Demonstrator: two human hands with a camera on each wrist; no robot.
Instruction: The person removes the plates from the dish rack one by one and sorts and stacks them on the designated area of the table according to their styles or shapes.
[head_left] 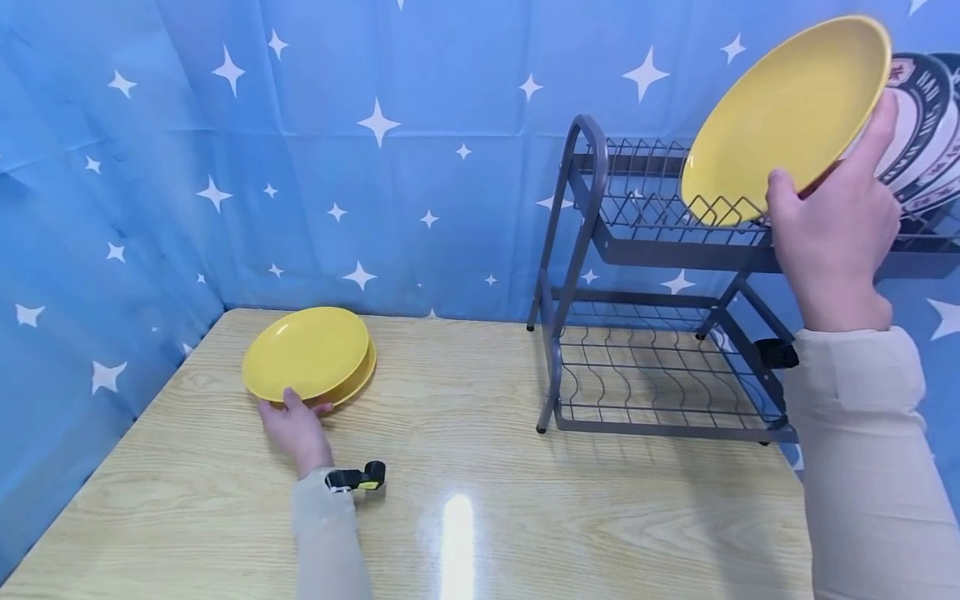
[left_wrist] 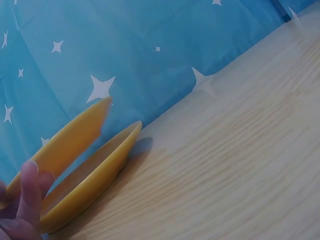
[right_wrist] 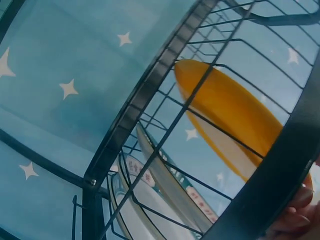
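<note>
My right hand (head_left: 840,217) grips a large yellow plate (head_left: 795,117) by its right rim, thumb on the front. The plate is tilted, its lower edge among the wires of the dish rack's (head_left: 690,250) upper tier. From below, the right wrist view shows this yellow plate (right_wrist: 230,110) behind the rack's wires. At the table's left, my left hand (head_left: 296,429) pinches the near rim of another yellow plate (head_left: 307,354). That plate is lifted at an angle over a lower yellow plate (head_left: 360,379) on the table. A gap between the two shows in the left wrist view.
Several white plates with dark patterned rims (head_left: 918,125) stand in the upper tier, right of the yellow plate. The rack's lower tier (head_left: 645,375) is wavy wire above the wooden table (head_left: 450,450). A blue star-printed curtain (head_left: 435,167) hangs behind.
</note>
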